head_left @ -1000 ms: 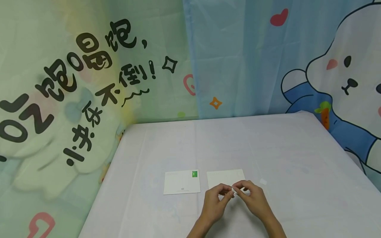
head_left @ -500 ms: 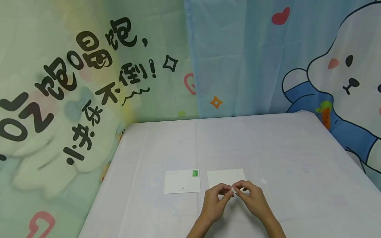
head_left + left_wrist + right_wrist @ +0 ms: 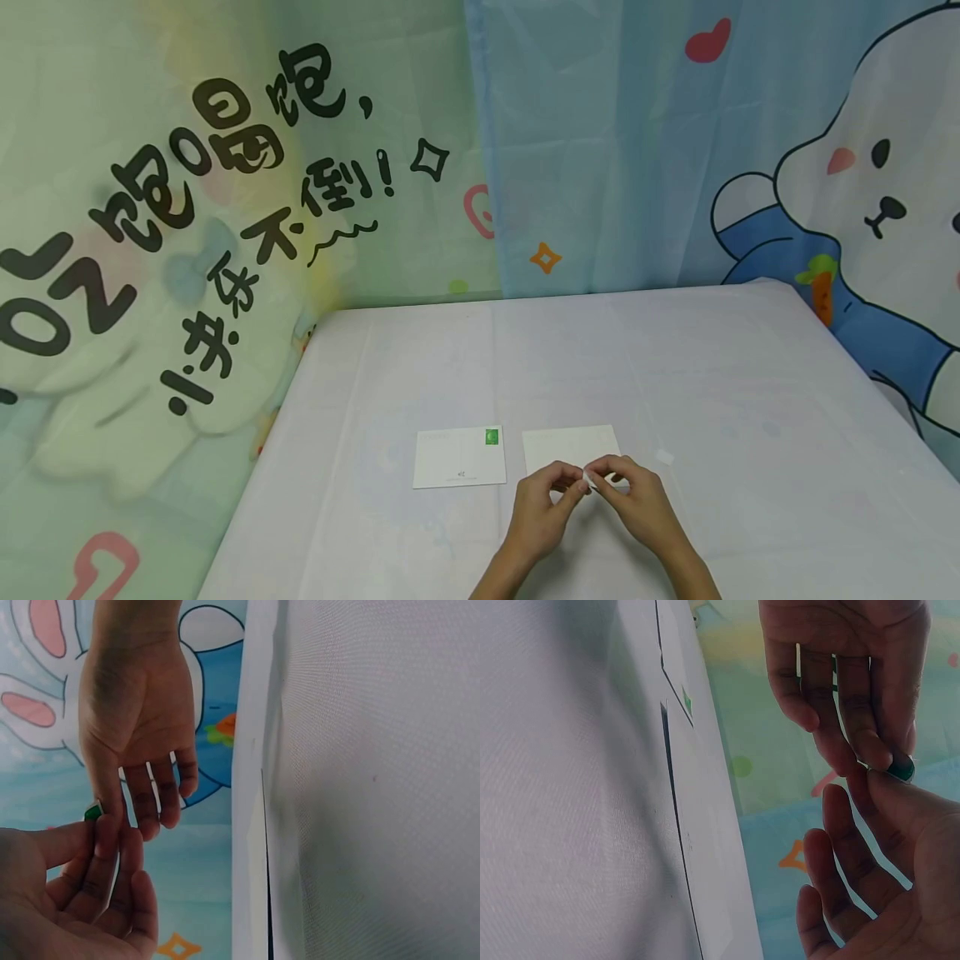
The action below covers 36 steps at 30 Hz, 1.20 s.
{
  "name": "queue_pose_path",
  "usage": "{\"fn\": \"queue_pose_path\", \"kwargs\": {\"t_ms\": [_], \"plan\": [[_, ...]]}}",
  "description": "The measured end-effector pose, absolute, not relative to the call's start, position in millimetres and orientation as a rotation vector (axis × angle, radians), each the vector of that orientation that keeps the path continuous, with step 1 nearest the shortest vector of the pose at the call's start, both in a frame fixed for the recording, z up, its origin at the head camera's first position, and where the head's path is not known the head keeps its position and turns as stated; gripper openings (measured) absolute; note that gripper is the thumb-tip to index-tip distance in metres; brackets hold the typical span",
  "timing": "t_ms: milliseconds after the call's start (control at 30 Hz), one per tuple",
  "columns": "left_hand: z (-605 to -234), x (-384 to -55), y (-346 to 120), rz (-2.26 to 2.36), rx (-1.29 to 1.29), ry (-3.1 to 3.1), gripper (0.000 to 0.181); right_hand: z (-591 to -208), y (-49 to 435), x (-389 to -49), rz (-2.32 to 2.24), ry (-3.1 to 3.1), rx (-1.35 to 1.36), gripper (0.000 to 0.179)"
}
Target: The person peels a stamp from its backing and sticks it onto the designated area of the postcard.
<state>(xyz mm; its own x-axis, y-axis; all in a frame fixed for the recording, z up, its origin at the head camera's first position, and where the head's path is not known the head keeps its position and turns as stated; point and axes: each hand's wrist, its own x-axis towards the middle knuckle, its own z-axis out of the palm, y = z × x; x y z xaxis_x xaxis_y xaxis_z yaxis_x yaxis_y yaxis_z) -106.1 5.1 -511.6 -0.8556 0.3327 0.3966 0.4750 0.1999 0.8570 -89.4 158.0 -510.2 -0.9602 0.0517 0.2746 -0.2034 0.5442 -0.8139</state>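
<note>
My left hand (image 3: 542,510) and right hand (image 3: 639,507) meet fingertip to fingertip above the near edge of a blank white card (image 3: 570,444). Pinched between both thumbs and forefingers is a small green stamp (image 3: 93,811), with a pale edge; most of it is hidden by the fingers. The same stamp (image 3: 902,769) looks dark green and bent in the right wrist view. To the left lies another white card (image 3: 457,460) with a green stamp (image 3: 491,437) at its top right corner. The hands cover the lower part of the blank card.
A small white square of paper (image 3: 664,457) lies to the right of the blank card. All of this is on a table with a white cloth (image 3: 420,367). Printed curtains (image 3: 577,150) hang behind the table and at its sides.
</note>
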Motion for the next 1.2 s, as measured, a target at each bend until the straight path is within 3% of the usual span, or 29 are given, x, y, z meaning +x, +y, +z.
{"fn": "queue_pose_path", "kwargs": {"t_ms": [233,467,933,1200], "plan": [[-511,-106,5,-1.764,-0.777,-2.348,0.011,-512,159,-91,1.368,-2.493,0.163,0.005],[-512,-108,5,-1.829,-0.757,-2.361,0.012,-513,161,-91,1.399,-2.413,0.199,0.016],[-512,-109,5,-1.907,-0.731,-2.353,0.014,-507,161,-88,1.506,-2.394,0.186,0.011],[-509,-106,6,-1.922,-0.677,-2.383,0.013,-486,154,-81,1.506,-2.292,0.246,0.015]]}}
